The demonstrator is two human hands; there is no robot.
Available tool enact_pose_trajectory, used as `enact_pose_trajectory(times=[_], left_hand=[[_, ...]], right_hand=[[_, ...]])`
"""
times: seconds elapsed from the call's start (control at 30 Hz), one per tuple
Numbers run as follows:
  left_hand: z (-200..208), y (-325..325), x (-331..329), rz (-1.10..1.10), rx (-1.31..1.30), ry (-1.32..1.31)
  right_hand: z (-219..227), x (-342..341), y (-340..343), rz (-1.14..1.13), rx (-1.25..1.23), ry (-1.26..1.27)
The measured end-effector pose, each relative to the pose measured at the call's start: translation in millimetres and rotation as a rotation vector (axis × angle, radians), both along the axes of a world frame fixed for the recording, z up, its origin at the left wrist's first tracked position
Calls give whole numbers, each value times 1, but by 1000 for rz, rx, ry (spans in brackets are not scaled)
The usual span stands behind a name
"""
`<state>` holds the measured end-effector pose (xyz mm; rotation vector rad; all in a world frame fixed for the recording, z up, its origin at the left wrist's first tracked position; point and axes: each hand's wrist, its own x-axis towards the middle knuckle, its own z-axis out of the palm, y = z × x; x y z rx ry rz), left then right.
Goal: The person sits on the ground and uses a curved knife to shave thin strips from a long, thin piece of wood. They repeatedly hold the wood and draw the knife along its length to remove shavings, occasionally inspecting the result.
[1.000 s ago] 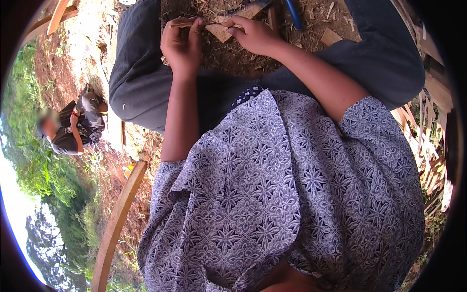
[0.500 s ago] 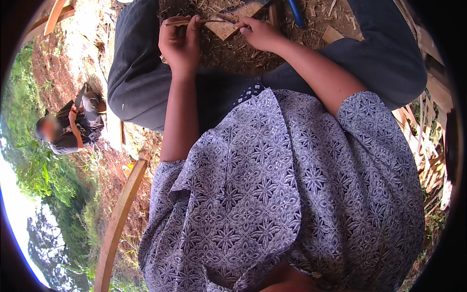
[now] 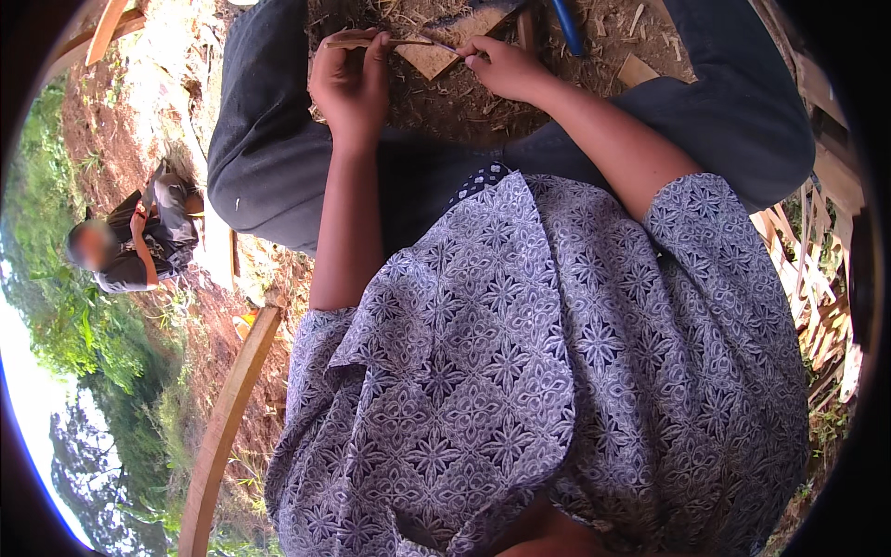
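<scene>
My left hand [image 3: 353,93] is closed on a thin wooden stick [image 3: 406,42], pinched between thumb and fingers and pointing to the right. Facing it, my right hand [image 3: 506,70] is closed around a slim, pale tool [image 3: 445,47]; its kind is too small to make out. The tool's tip is at the right end of the stick, and I cannot tell whether they touch. Below both ends lies a flat piece of wood [image 3: 432,63] with a dark patch on it, on the ground between my legs.
A blue rod-like object [image 3: 568,28] lies beyond my right hand, near a small wood offcut [image 3: 637,71]. Shavings litter the soil. A curved wooden beam [image 3: 227,427] stands at my left, and another person [image 3: 139,237] sits farther off. Wood strips [image 3: 821,297] are piled at the right.
Both hands have shifted slightly right and nearer to me, with the stick and the slim tool still held. Their tips remain close together.
</scene>
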<state>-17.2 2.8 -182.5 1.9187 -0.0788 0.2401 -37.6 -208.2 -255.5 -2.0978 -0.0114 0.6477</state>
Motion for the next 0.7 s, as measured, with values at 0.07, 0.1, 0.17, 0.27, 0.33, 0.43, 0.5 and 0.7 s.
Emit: enact_pose_trajectory(times=[0.07,0.1,0.17,0.27,0.33,0.43,0.5,0.7], left_hand=[[-3,1,5,-6,-3,-24],[-3,0,2,-9,-25,-15],[2,-3,-1,-20,-101,45],[-1,2,1,-16,-16,-18],[0,1,-2,-35,-85,-8],[5,-1,1,-34,-90,30],[6,0,-1,-29,-41,-9],[2,2,1,1,7,28]], right_hand=[[42,4,10,21,21,-4],[64,6,14,-5,99,-22],[29,3,4,17,34,57],[21,1,2,48,-81,64],[66,10,13,25,142,-6],[22,3,0,4,36,41],[30,6,4,17,14,22],[-7,2,-6,32,-7,86]])
